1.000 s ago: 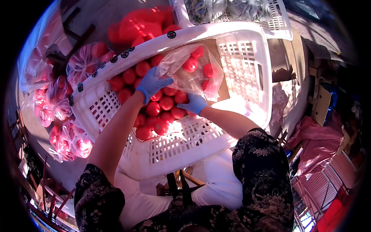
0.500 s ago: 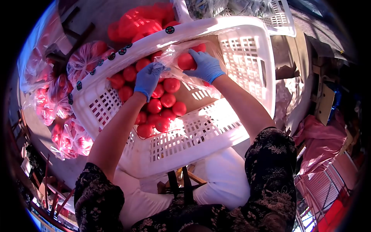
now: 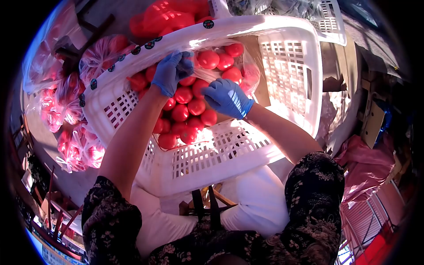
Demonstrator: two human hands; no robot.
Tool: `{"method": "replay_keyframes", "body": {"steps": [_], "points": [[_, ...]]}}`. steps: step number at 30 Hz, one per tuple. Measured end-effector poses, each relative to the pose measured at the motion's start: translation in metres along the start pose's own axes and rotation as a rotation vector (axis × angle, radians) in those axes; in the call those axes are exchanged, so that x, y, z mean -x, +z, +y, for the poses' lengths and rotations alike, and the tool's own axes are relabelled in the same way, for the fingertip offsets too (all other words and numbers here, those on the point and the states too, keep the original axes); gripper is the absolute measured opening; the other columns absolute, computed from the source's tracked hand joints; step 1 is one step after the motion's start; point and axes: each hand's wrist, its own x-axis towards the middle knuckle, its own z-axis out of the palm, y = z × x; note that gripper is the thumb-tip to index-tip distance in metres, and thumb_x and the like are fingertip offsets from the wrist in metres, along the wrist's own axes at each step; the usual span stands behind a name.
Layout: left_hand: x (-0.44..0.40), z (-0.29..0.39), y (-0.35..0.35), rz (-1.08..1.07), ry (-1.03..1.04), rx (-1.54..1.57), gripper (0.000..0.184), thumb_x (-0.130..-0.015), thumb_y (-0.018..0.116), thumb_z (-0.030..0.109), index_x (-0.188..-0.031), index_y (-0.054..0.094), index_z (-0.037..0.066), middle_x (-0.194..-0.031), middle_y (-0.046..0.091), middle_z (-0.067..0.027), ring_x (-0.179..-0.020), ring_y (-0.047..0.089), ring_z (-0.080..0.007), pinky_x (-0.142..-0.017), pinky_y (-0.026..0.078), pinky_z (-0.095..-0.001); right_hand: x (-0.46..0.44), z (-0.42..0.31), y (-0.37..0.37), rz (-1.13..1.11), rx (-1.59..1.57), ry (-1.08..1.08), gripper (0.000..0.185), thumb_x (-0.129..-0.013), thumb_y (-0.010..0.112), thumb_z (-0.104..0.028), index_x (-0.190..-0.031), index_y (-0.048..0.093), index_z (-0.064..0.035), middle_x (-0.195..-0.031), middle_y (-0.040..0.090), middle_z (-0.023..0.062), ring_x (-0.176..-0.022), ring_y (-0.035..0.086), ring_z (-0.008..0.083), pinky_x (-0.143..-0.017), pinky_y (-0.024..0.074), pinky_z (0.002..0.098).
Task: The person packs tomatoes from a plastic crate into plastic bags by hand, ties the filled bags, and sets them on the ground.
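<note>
My left hand (image 3: 170, 73), in a blue glove, is closed on the gathered edge of a clear plastic bag (image 3: 252, 76). Several red tomatoes (image 3: 208, 59) sit inside the bag, at the far side of a white slatted basket (image 3: 190, 170). My right hand (image 3: 229, 98), also gloved in blue, has its fingers curled just below the bag, beside the loose tomatoes (image 3: 196, 107). What those fingers hold, if anything, is hidden. The loose tomatoes are heaped in the basket's left and middle part, below and between my hands.
Filled, knotted plastic bags (image 3: 68, 106) lie on the left. Beyond the basket is a red bag (image 3: 163, 17). Another white basket (image 3: 331, 22) with plastic-wrapped greens stands at the far right. Pink cloth (image 3: 364, 165) hangs on the right. The basket rests against my knees.
My right hand has come off a tomato in the bag and moved down toward me, its fingers now curled. The bag has spread open to the right, showing more tomatoes. My left hand still grips its edge.
</note>
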Motion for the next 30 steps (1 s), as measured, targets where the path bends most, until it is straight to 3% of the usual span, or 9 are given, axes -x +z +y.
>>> {"method": "replay_keyframes", "body": {"steps": [4, 7, 11, 15, 16, 19, 23, 24, 30], "points": [[0.001, 0.002, 0.005, 0.043, 0.022, -0.089, 0.030, -0.091, 0.045, 0.028, -0.096, 0.057, 0.001, -0.069, 0.059, -0.0051, -0.063, 0.057, -0.0147, -0.058, 0.049, -0.0271, 0.024, -0.031, 0.049, -0.737, -0.107, 0.656, 0.041, -0.067, 0.067, -0.039, -0.091, 0.056, -0.0078, -0.093, 0.058, 0.0146, -0.088, 0.057, 0.0307, -0.075, 0.0474, 0.0388], [0.001, 0.002, 0.003, 0.059, 0.037, -0.133, 0.031, -0.091, 0.044, 0.029, -0.095, 0.057, 0.001, -0.068, 0.059, -0.0049, -0.062, 0.057, -0.0149, -0.058, 0.049, -0.0269, 0.040, -0.027, 0.093, -0.536, -0.188, 0.831, 0.047, -0.063, 0.069, -0.042, -0.090, 0.061, -0.0049, -0.089, 0.062, 0.0159, -0.089, 0.059, 0.0302, -0.077, 0.0470, 0.0382], [0.006, 0.004, 0.010, 0.075, 0.034, -0.180, 0.032, -0.091, 0.044, 0.030, -0.094, 0.058, 0.001, -0.066, 0.059, -0.0044, -0.062, 0.057, -0.0142, -0.057, 0.049, -0.0264, 0.042, 0.029, 0.084, -0.875, -0.554, 0.569, 0.050, -0.069, 0.063, -0.033, -0.110, 0.052, -0.0069, -0.101, 0.058, 0.0116, -0.091, 0.058, 0.0260, -0.079, 0.0474, 0.0362], [0.007, 0.001, 0.012, 0.094, 0.045, -0.218, 0.029, -0.090, 0.046, 0.030, -0.088, 0.061, 0.005, -0.062, 0.056, -0.0021, -0.054, 0.054, -0.0106, -0.054, 0.046, -0.0234, 0.050, 0.045, 0.058, -0.359, -1.404, 1.312, 0.046, -0.073, 0.065, -0.037, -0.109, 0.055, -0.0098, -0.102, 0.055, 0.0037, -0.088, 0.057, 0.0193, -0.068, 0.0515, 0.0371], [0.006, -0.001, 0.009, 0.081, 0.054, -0.262, 0.029, -0.090, 0.046, 0.030, -0.088, 0.061, 0.005, -0.060, 0.055, -0.0014, -0.053, 0.052, -0.0099, -0.052, 0.045, -0.0226, 0.045, 0.042, 0.055, -0.200, -1.432, 1.202, 0.054, -0.071, 0.066, -0.045, -0.109, 0.054, -0.0083, -0.097, 0.057, 0.0070, -0.081, 0.059, 0.0179, -0.066, 0.0510, 0.0331], [0.003, -0.008, 0.003, 0.066, 0.017, -0.349, 0.026, -0.089, 0.047, 0.027, -0.088, 0.060, 0.005, -0.057, 0.051, 0.0001, -0.048, 0.046, -0.0080, -0.047, 0.040, -0.0211, 0.015, 0.027, 0.055, -0.267, -0.914, 1.224, 0.059, -0.070, 0.065, -0.048, -0.110, 0.053, -0.0057, -0.092, 0.058, 0.0092, -0.074, 0.060, 0.0179, -0.065, 0.0502, 0.0315], [0.009, -0.009, 0.011, 0.118, -0.030, -0.373, 0.021, -0.088, 0.050, 0.024, -0.088, 0.059, 0.005, -0.057, 0.049, 0.0009, -0.044, 0.042, -0.0069, -0.044, 0.035, -0.0204, 0.002, 0.005, 0.091, -0.108, -0.465, 1.194, 0.067, -0.060, 0.070, -0.049, -0.106, 0.056, -0.0033, -0.099, 0.060, 0.0155, -0.089, 0.059, 0.0280, -0.076, 0.0475, 0.0372], [0.011, -0.010, 0.013, 0.104, 0.031, -0.397, 0.019, -0.087, 0.051, 0.023, -0.088, 0.059, 0.005, -0.058, 0.049, 0.0011, -0.045, 0.042, -0.0064, -0.045, 0.036, -0.0203, 0.004, 0.003, 0.088, -0.055, -0.432, 1.056, 0.071, -0.058, 0.070, -0.050, -0.109, 0.054, -0.0027, -0.102, 0.059, 0.0178, -0.093, 0.058, 0.0336, -0.081, 0.0452, 0.0393], [0.012, -0.009, 0.021, 0.114, 0.304, -0.601, 0.015, -0.086, 0.054, 0.017, -0.093, 0.058, 0.005, -0.072, 0.055, 0.0007, -0.057, 0.046, -0.0040, -0.052, 0.041, -0.0196, 0.000, 0.005, 0.025, -0.371, -0.903, 0.967, 0.068, -0.065, 0.071, -0.044, -0.114, 0.051, -0.0023, -0.104, 0.059, 0.0110, -0.090, 0.058, 0.0215, -0.079, 0.0468, 0.0329]]}}
